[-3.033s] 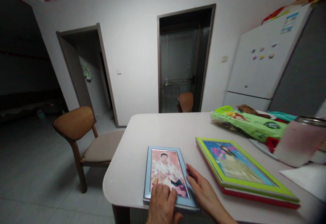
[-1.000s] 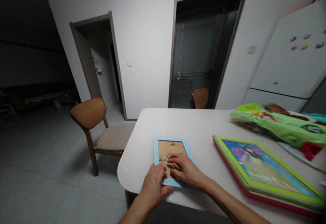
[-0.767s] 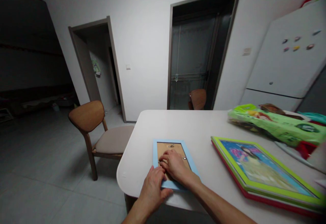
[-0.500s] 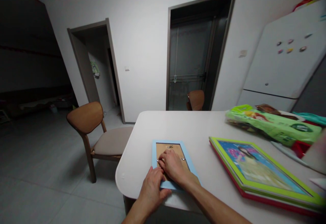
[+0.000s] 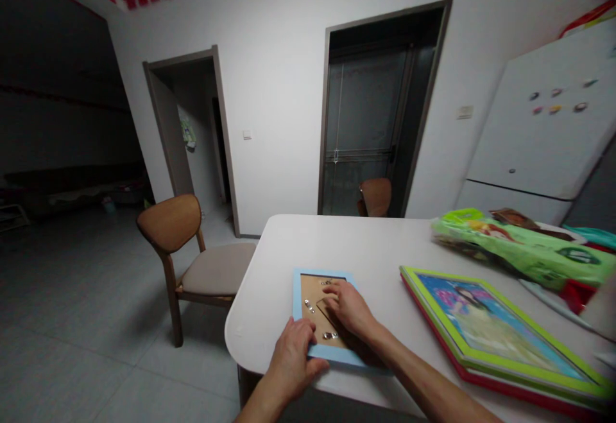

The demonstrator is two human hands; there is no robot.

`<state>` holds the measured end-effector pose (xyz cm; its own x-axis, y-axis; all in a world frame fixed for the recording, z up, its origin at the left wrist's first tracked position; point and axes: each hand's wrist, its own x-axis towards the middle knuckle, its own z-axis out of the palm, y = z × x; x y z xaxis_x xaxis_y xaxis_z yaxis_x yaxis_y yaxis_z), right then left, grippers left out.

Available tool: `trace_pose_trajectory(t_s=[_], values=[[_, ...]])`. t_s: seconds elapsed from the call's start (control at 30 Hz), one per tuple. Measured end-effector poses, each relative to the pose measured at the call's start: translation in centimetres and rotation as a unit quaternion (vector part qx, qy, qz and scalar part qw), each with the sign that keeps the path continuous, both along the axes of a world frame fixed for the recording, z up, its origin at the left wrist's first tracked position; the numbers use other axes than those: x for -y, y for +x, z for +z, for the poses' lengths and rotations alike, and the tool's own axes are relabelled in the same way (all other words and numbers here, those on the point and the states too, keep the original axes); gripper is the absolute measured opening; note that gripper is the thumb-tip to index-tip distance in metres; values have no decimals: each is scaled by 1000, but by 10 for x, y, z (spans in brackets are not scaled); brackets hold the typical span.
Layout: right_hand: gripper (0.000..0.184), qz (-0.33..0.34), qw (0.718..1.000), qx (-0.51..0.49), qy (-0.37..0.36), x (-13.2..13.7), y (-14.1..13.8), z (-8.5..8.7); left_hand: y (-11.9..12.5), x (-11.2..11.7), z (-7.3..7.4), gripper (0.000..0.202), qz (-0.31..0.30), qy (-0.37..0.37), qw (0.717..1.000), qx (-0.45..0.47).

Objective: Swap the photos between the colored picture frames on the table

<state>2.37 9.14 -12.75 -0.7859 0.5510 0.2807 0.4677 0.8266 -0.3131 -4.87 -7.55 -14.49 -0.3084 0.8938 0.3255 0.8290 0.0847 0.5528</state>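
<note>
A light blue picture frame lies face down on the white table, its brown backing board showing. Small metal clips sit along the board's edges; a hanger is near the far end. My left hand grips the near left corner, thumb by the near edge and fingers on the left side. Over the right half of the board, my right hand has its fingers bent, tips against the board near the far right. It hides the right-side clip, and whether anything is pinched there is unclear.
To the right lies a stack of picture frames, a green one on top of a red one. Behind them is a green plastic package. A wooden chair stands left of the white table. The refrigerator is at the far right.
My right hand has moved from the board's left side to its right side, uncovering the left and near clips. My left hand stays at the frame's corner. The view has shifted slightly.
</note>
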Motion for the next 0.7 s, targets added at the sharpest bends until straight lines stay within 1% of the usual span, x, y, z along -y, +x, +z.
trace_pose_trajectory(t_s=[0.1, 0.2, 0.37, 0.53, 0.63, 0.7], values=[[26, -9, 999, 35, -3, -21, 26, 2, 0, 0, -1, 31, -4, 2, 1000, 4], [24, -17, 998, 54, 2, -30, 38, -1, 0, 0, 0, 30, -7, 1, 1000, 6], [27, -45, 998, 48, 26, -28, 29, -6, 1, -1, 2, 29, -4, 1, 1000, 12], [25, -45, 997, 46, 35, -27, 13, -7, 1, -1, -1, 29, -2, 9, 1000, 26], [26, -44, 997, 47, 31, -24, 6, -5, 1, -1, -1, 28, -4, 12, 999, 35], [26, -40, 998, 47, 27, -21, 8, -2, 1, -2, 0, 27, -7, 14, 999, 39]])
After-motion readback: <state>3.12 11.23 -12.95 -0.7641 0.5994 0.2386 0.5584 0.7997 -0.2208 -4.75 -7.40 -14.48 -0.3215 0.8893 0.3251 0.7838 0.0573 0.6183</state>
